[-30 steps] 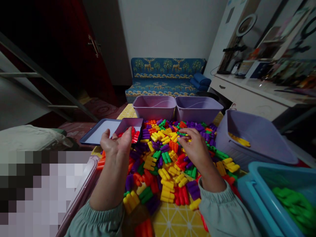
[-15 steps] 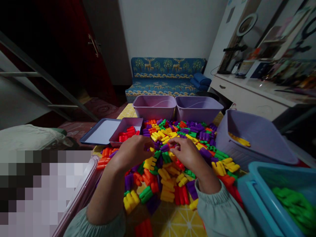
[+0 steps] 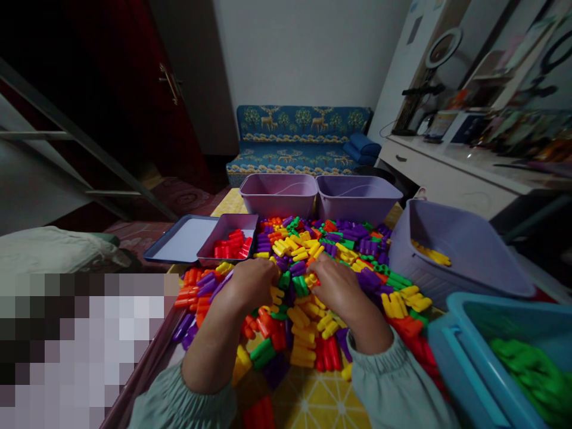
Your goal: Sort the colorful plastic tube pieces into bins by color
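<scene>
Fingers of both hands, left hand (image 3: 252, 283) and right hand (image 3: 335, 286), curl down into the pile of plastic blocks (image 3: 308, 280) on the table (whether either grips a piece, I cannot tell). Better to pinch one colour at a time, lifting cleanly.

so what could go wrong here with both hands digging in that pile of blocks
The left hand and right hand work close together in the mixed pile of blocks, so a wrong colour could easily come up with a grab. Purple blocks already lie at the table's left edge and might get knocked off. The small tray of red blocks sits just past the left hand and could get nudged.
</scene>
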The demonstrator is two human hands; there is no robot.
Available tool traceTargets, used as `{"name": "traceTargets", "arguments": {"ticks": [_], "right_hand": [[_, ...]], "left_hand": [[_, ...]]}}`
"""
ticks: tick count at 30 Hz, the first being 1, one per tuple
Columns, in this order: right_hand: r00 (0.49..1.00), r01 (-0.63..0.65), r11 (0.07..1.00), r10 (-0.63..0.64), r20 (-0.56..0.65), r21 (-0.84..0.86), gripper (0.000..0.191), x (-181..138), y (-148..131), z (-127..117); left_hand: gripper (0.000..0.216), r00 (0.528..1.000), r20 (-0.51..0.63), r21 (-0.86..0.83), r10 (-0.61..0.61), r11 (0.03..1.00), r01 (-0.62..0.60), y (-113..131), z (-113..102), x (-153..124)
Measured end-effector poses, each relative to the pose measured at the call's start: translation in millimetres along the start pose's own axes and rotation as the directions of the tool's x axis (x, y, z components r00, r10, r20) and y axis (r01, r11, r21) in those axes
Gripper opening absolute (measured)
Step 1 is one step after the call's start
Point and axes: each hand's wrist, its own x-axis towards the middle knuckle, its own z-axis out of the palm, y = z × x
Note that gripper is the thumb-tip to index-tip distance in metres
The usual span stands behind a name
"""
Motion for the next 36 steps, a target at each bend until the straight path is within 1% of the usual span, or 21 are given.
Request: {"name": "traceTargets", "arguments": {"ticks": [2,4,6,9,11,12,14,17,18,19,20,22,24,25,26,28,30,31,33,35,36], "right_hand": [[1.000,-0.012,1.000,0.012,-0.019,0.022,0.024,2.5,-0.8,2.3],[0.997,-0.028,0.994,0.035,-0.064,0.109,0.016,5.4,0.0,1.6],[0.988,-0.059,0.971,0.090,-0.124,0.232,0.008,8.2,2.0,-0.2],[0.953,-0.067,0.887,0.193,-0.234,0.456,0.009,12.1,5.6,-0.2],[0.927,-0.011,0.796,0.235,-0.292,0.605,0.009,14.5,7.5,2.3],[0.917,0.018,0.742,0.255,-0.307,0.671,0.010,15.6,8.2,3.6],[0.906,0.061,0.611,0.298,-0.301,0.789,0.016,17.1,8.7,3.9],[0.891,0.113,0.354,0.377,-0.252,0.928,0.027,16.8,10.1,-4.8],[0.874,0.144,0.274,0.415,-0.252,0.951,0.030,15.9,11.9,-9.9],[0.842,0.191,0.207,0.468,-0.269,0.959,0.031,14.7,14.9,-15.6],[0.789,0.258,0.158,0.535,-0.302,0.953,0.031,13.2,19.4,-21.4],[0.627,0.433,0.097,0.682,-0.377,0.896,0.024,9.4,33.2,-31.5],[0.463,0.593,0.050,0.796,-0.391,0.804,0.014,5.4,52.1,-37.6],[0.410,0.644,0.026,0.832,-0.374,0.764,0.008,3.6,62.1,-39.0],[0.397,0.669,-0.008,0.849,-0.348,0.743,0.005,2.0,71.4,-39.3],[0.407,0.678,-0.055,0.858,-0.312,0.733,0.007,0.0,84.5,-38.1],[0.472,0.636,-0.087,0.829,-0.298,0.767,0.006,-0.5,86.9,-36.4],[0.522,0.595,-0.098,0.802,-0.291,0.798,0.005,-0.3,83.9,-36.0],[0.636,0.479,-0.097,0.724,-0.268,0.873,0.014,0.8,72.1,-36.2],[0.754,0.333,-0.046,0.612,-0.236,0.942,0.024,2.2,58.3,-36.5],[0.809,0.259,0.010,0.544,-0.222,0.966,0.027,3.1,52.5,-35.9]], "left_hand": [[0.026,1.000,0.006,-0.037,0.010,0.999,-0.010,-2.1,0.1,0.1],[0.021,0.999,-0.019,-0.095,0.027,0.995,-0.028,-5.3,0.6,1.6],[0.013,0.996,-0.070,-0.199,0.056,0.978,-0.069,-8.3,1.8,4.8],[0.012,0.981,-0.179,-0.371,0.070,0.919,-0.133,-10.4,3.8,10.3],[0.012,0.971,-0.234,-0.416,0.059,0.896,-0.154,-10.0,4.2,12.1],[0.011,0.971,-0.230,-0.417,0.060,0.896,-0.155,-9.5,4.0,12.0],[0.014,0.980,-0.177,-0.386,0.086,0.910,-0.149,-8.1,3.2,10.0],[0.030,0.992,-0.074,-0.279,0.106,0.953,-0.122,-5.6,2.2,5.0],[0.033,0.994,-0.051,-0.237,0.099,0.966,-0.108,-4.6,2.2,3.5],[0.035,0.995,-0.035,-0.199,0.088,0.976,-0.093,-3.3,2.1,2.2],[0.036,0.997,-0.023,-0.167,0.080,0.982,-0.083,-1.6,1.9,1.3],[0.039,0.997,-0.004,-0.126,0.074,0.989,-0.074,3.0,0.8,0.1],[0.040,0.996,0.027,-0.099,0.082,0.992,-0.079,9.4,-1.1,-0.4],[0.039,0.995,0.050,-0.085,0.085,0.993,-0.080,13.0,-2.3,-0.5],[0.038,0.994,0.073,-0.069,0.085,0.994,-0.080,16.6,-3.2,-0.7],[0.034,0.990,0.105,-0.041,0.092,0.995,-0.088,22.9,-4.3,-1.0],[0.031,0.988,0.109,-0.031,0.107,0.994,-0.104,27.1,-3.6,-1.3],[0.030,0.987,0.105,-0.033,0.119,0.993,-0.116,28.1,-2.8,-1.4],[0.024,0.987,0.090,-0.042,0.131,0.991,-0.128,28.2,-0.6,-1.2],[0.020,0.989,0.065,-0.049,0.131,0.991,-0.128,26.1,1.6,-0.6],[0.019,0.990,0.048,-0.056,0.133,0.990,-0.130,24.5,2.5,-0.1]]}}
